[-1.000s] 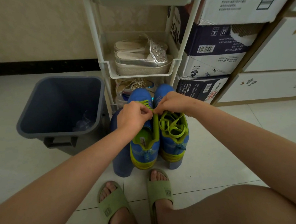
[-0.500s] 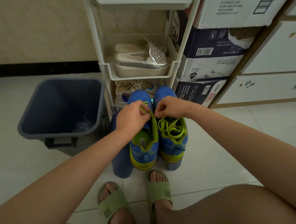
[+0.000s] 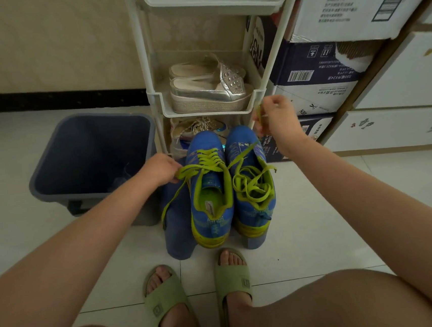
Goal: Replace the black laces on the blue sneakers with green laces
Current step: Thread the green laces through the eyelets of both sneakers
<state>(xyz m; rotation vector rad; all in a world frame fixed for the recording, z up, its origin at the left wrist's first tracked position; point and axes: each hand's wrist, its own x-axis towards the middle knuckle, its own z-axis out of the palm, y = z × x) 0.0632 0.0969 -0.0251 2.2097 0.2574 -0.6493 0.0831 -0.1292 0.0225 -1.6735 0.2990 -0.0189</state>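
A bin stands on the left. The left hand pinches one end of a green lace. Two blue sneakers sit side by side on a stool. The right hand, up higher, pinches the other end.

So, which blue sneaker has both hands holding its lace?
The sneaker beside the bin: its green lace runs to the left hand and right hand; the other sneaker's lies bundled.
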